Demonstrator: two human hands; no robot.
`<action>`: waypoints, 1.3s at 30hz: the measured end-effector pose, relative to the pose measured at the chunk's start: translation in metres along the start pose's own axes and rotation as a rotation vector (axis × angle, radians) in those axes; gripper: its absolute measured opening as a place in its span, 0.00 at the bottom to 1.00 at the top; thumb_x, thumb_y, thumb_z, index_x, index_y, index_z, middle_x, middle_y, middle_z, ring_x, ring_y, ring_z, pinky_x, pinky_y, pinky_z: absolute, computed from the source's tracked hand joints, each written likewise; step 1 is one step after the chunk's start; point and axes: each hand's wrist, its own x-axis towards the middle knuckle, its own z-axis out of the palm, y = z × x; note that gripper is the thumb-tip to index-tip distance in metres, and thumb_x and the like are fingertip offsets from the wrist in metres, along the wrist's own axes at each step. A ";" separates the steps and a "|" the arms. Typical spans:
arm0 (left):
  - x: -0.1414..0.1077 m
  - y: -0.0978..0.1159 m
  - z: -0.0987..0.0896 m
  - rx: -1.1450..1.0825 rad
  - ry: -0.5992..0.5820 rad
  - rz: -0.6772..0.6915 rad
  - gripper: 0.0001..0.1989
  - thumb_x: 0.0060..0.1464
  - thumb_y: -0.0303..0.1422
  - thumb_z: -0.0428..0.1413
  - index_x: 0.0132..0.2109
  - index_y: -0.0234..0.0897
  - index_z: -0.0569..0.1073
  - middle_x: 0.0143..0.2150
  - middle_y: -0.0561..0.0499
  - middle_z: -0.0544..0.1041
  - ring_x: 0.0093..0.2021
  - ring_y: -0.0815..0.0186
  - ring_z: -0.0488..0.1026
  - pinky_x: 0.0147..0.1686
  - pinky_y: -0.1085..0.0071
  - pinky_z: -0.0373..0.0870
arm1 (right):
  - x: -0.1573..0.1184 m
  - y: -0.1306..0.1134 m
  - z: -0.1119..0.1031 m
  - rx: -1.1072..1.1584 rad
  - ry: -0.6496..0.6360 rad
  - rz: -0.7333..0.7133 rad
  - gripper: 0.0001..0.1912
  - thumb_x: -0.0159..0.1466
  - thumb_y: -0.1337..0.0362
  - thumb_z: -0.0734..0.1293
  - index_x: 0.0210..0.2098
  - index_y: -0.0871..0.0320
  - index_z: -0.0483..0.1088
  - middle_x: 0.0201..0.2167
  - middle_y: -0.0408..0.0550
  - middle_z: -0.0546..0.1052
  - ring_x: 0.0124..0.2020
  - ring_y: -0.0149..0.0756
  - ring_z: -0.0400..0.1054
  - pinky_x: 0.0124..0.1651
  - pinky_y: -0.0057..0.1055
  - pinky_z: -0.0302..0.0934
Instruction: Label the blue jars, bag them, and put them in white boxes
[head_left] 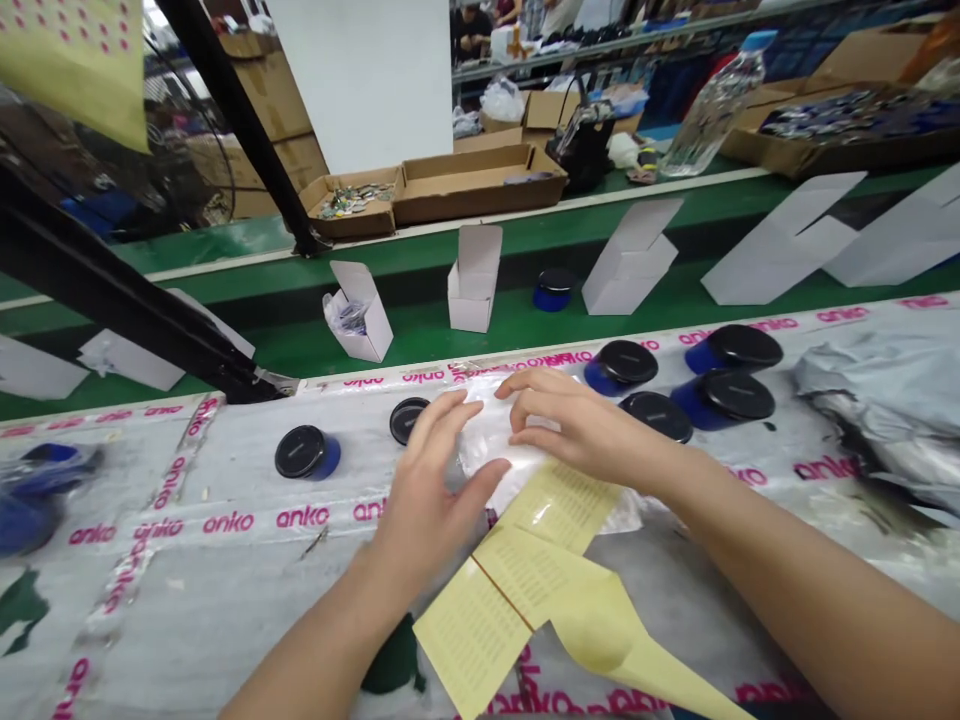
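Note:
A crumpled clear plastic bag (487,440) with something white in or under it lies on the covered table between my hands. My left hand (439,480) is at its left side, thumb and fingers apart. From the right, my right hand (566,420) reaches over the bag with bent, separated fingers near its top; no firm grip shows. Below it, yellow printed sheets (480,630) and a curling yellow strip (600,620) overlap the bag. Blue jars with black lids stand around: one jar (307,453) at left, another jar (621,367) among several at right. A black lid (409,420) shows behind my left hand.
Beyond the table edge a green conveyor (420,350) carries open white boxes (472,290) and a blue jar (553,290). A black post (247,130) slants across the left. Grey plastic wrap (892,400) lies at right. Cardboard trays (472,185) and a water bottle (716,110) stand behind.

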 end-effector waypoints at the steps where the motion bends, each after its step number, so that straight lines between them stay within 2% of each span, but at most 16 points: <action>1: 0.000 0.002 0.006 -0.089 -0.025 -0.063 0.26 0.61 0.36 0.62 0.64 0.47 0.66 0.69 0.44 0.67 0.68 0.54 0.65 0.65 0.52 0.66 | -0.004 -0.002 -0.002 0.044 0.025 -0.056 0.07 0.67 0.67 0.67 0.32 0.54 0.71 0.51 0.53 0.76 0.57 0.48 0.69 0.58 0.48 0.62; 3: 0.000 0.004 0.017 -0.301 -0.051 -0.205 0.31 0.58 0.34 0.63 0.66 0.45 0.64 0.64 0.43 0.72 0.63 0.55 0.71 0.61 0.54 0.70 | -0.009 -0.005 -0.004 0.095 0.058 -0.156 0.08 0.69 0.67 0.65 0.32 0.53 0.70 0.49 0.53 0.78 0.56 0.46 0.70 0.57 0.47 0.63; 5: 0.001 0.003 0.022 -0.499 -0.041 -0.315 0.27 0.58 0.30 0.62 0.63 0.42 0.66 0.50 0.46 0.80 0.51 0.59 0.78 0.54 0.59 0.75 | -0.012 -0.010 -0.005 0.111 0.057 -0.195 0.09 0.70 0.65 0.63 0.32 0.53 0.70 0.48 0.53 0.79 0.55 0.46 0.71 0.58 0.47 0.63; 7: 0.002 0.003 0.022 -0.598 -0.002 -0.351 0.20 0.60 0.29 0.59 0.59 0.41 0.70 0.39 0.51 0.81 0.41 0.63 0.80 0.46 0.64 0.77 | -0.013 -0.013 -0.007 0.135 0.025 -0.122 0.03 0.69 0.61 0.66 0.39 0.52 0.71 0.51 0.52 0.79 0.56 0.47 0.71 0.58 0.47 0.64; 10: 0.003 0.005 0.016 -0.579 0.073 -0.293 0.16 0.58 0.28 0.60 0.54 0.42 0.74 0.37 0.53 0.82 0.39 0.66 0.79 0.45 0.67 0.76 | -0.010 -0.016 -0.011 0.216 0.010 0.107 0.19 0.62 0.56 0.73 0.51 0.50 0.70 0.51 0.52 0.79 0.52 0.49 0.74 0.53 0.45 0.69; 12: 0.003 0.007 0.012 -0.562 0.103 -0.261 0.17 0.56 0.26 0.62 0.53 0.42 0.75 0.36 0.53 0.83 0.40 0.66 0.80 0.47 0.67 0.76 | -0.007 -0.018 -0.013 0.254 0.067 0.177 0.15 0.63 0.57 0.70 0.49 0.50 0.72 0.46 0.50 0.81 0.47 0.47 0.76 0.50 0.43 0.70; 14: 0.004 0.008 0.009 -0.584 0.119 -0.277 0.17 0.53 0.26 0.64 0.50 0.41 0.76 0.33 0.54 0.82 0.37 0.66 0.80 0.44 0.68 0.77 | -0.006 -0.020 -0.013 0.258 0.116 0.167 0.08 0.65 0.59 0.67 0.43 0.49 0.74 0.41 0.48 0.82 0.43 0.45 0.77 0.49 0.43 0.70; 18: 0.006 0.009 0.003 -0.639 0.107 -0.390 0.15 0.45 0.27 0.68 0.42 0.40 0.78 0.27 0.57 0.77 0.28 0.70 0.75 0.31 0.74 0.75 | -0.007 -0.026 -0.009 0.211 0.144 0.069 0.11 0.67 0.62 0.64 0.47 0.48 0.76 0.36 0.46 0.83 0.40 0.43 0.77 0.50 0.43 0.70; 21: 0.006 0.008 -0.003 -0.659 0.049 -0.442 0.11 0.44 0.27 0.68 0.37 0.39 0.79 0.25 0.57 0.76 0.26 0.71 0.74 0.27 0.75 0.72 | -0.008 -0.029 -0.004 0.114 0.167 -0.116 0.11 0.69 0.62 0.66 0.49 0.50 0.75 0.44 0.50 0.83 0.48 0.45 0.76 0.54 0.44 0.68; 24: 0.006 0.007 -0.009 -0.673 0.011 -0.453 0.09 0.44 0.27 0.68 0.35 0.38 0.79 0.25 0.56 0.75 0.26 0.72 0.72 0.27 0.75 0.71 | -0.007 -0.032 0.000 0.068 0.185 -0.239 0.06 0.70 0.63 0.65 0.42 0.51 0.75 0.38 0.48 0.82 0.42 0.43 0.76 0.54 0.46 0.68; 26: 0.007 0.007 -0.013 -0.683 0.009 -0.452 0.12 0.43 0.26 0.69 0.38 0.39 0.81 0.26 0.57 0.74 0.26 0.73 0.71 0.27 0.75 0.70 | -0.007 -0.034 0.002 0.099 0.231 -0.203 0.09 0.71 0.65 0.63 0.38 0.50 0.75 0.33 0.45 0.81 0.37 0.41 0.76 0.54 0.46 0.68; 29: 0.008 0.006 -0.015 -0.721 -0.022 -0.467 0.23 0.45 0.28 0.70 0.50 0.42 0.80 0.31 0.56 0.74 0.29 0.71 0.73 0.31 0.73 0.73 | -0.008 -0.039 0.003 0.192 0.335 -0.047 0.06 0.70 0.64 0.65 0.40 0.49 0.75 0.37 0.46 0.82 0.39 0.41 0.77 0.48 0.41 0.72; 31: 0.007 0.005 -0.016 -0.742 -0.077 -0.464 0.20 0.50 0.31 0.68 0.52 0.42 0.80 0.35 0.53 0.78 0.34 0.68 0.75 0.35 0.70 0.75 | -0.009 -0.041 0.003 0.250 0.346 0.005 0.06 0.70 0.65 0.66 0.44 0.49 0.74 0.40 0.46 0.82 0.40 0.41 0.77 0.44 0.38 0.73; 34: 0.006 0.003 -0.016 -0.713 -0.076 -0.422 0.07 0.57 0.35 0.63 0.42 0.39 0.81 0.37 0.50 0.80 0.36 0.67 0.76 0.37 0.70 0.74 | -0.010 -0.043 0.003 0.304 0.288 -0.056 0.11 0.70 0.68 0.64 0.50 0.49 0.71 0.46 0.48 0.80 0.48 0.41 0.76 0.50 0.38 0.72; 37: 0.006 0.003 -0.015 -0.635 -0.018 -0.398 0.08 0.57 0.36 0.64 0.34 0.37 0.79 0.33 0.51 0.78 0.32 0.69 0.72 0.32 0.73 0.70 | -0.008 -0.043 0.004 0.259 0.254 -0.131 0.19 0.66 0.66 0.70 0.56 0.50 0.67 0.54 0.52 0.76 0.57 0.45 0.72 0.57 0.42 0.70; 39: 0.007 0.003 -0.015 -0.606 -0.046 -0.382 0.08 0.56 0.36 0.65 0.34 0.36 0.78 0.32 0.52 0.77 0.31 0.70 0.70 0.30 0.74 0.68 | -0.006 -0.044 0.006 0.173 0.279 -0.156 0.18 0.66 0.64 0.71 0.54 0.52 0.68 0.50 0.52 0.78 0.51 0.44 0.75 0.52 0.41 0.71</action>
